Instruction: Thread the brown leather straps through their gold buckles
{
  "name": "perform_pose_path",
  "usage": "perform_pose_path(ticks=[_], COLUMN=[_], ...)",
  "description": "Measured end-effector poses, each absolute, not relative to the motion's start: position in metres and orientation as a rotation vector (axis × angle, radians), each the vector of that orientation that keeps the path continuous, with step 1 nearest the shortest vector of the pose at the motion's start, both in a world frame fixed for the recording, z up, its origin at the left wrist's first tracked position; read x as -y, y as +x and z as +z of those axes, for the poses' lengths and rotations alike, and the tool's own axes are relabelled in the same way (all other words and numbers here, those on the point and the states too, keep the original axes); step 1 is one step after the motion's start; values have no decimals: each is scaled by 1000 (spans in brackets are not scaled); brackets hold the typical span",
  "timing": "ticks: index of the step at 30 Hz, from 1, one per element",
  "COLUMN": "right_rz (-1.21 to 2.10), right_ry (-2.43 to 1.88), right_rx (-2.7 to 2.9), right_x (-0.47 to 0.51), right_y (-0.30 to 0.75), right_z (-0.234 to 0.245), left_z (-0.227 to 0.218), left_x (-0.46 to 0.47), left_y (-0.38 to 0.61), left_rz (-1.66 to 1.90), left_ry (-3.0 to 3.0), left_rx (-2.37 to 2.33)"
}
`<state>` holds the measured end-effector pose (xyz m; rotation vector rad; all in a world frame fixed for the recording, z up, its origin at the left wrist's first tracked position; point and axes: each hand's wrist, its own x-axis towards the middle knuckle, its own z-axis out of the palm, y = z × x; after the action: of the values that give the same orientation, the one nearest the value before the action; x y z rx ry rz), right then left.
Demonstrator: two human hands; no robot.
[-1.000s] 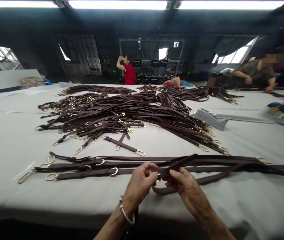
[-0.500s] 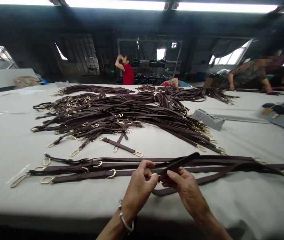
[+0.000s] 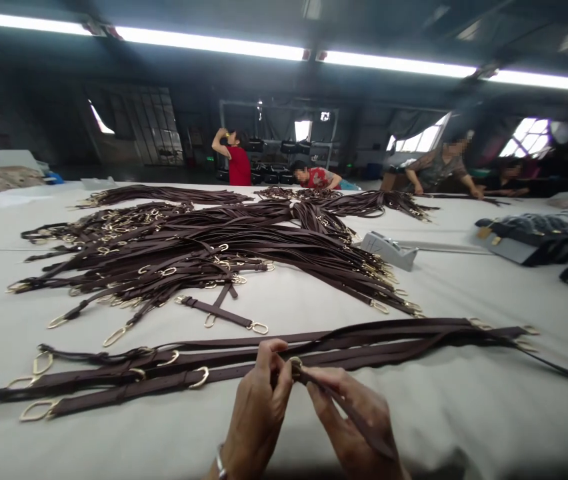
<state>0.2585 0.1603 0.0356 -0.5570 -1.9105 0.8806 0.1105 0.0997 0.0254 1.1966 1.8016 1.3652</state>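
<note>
My left hand (image 3: 260, 403), closed, pinches a dark brown leather strap beside a small gold buckle (image 3: 295, 365). With thumb and fingers my right hand (image 3: 357, 407) grips the same strap (image 3: 364, 427), whose free end hangs down across the fingers toward me. The strap passes at the buckle, but my fingers partly hide how it is threaded. Just beyond both hands, several finished-looking straps (image 3: 129, 387) lie side by side, with gold buckles and oval rings at their left ends.
A large heap of brown straps (image 3: 204, 233) covers the table's middle. A short strap (image 3: 221, 311) lies before it. To the right are a grey tape dispenser (image 3: 389, 251) and dark bags (image 3: 539, 237). Across the table are a person in red (image 3: 239, 165) and another person (image 3: 439, 170).
The strap's free end has swung from pointing up and away to hanging down toward me, with my right hand turned over it. The view has tilted up and shifted right.
</note>
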Motion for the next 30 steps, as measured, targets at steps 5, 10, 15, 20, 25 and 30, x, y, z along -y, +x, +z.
perform_pose_path(ticks=[5,10,15,20,25,30], right_rz=[1247,1497,1669,1649,1383,1010], right_ry=[-789,-849,-827,-855,-965,-879], right_rx=[1621,1383,1207,1242,1453,1745], right_x=[-163,-166,-170,-172,-168,-164], right_y=[253,257,260,261,263,263], right_z=[42,40,40,41,44,48], left_z=[29,34,45,55,58,58], left_x=[-98,-98,-95,-94,-94,-92], left_y=[115,112,109,109,111,110], left_rz=[1507,1476,1397,1360,1337,1319], left_ry=[1098,1110,1071,1199,1223,1265], left_rx=[-1598,-1407,-1400,-1572,-1664,-1734])
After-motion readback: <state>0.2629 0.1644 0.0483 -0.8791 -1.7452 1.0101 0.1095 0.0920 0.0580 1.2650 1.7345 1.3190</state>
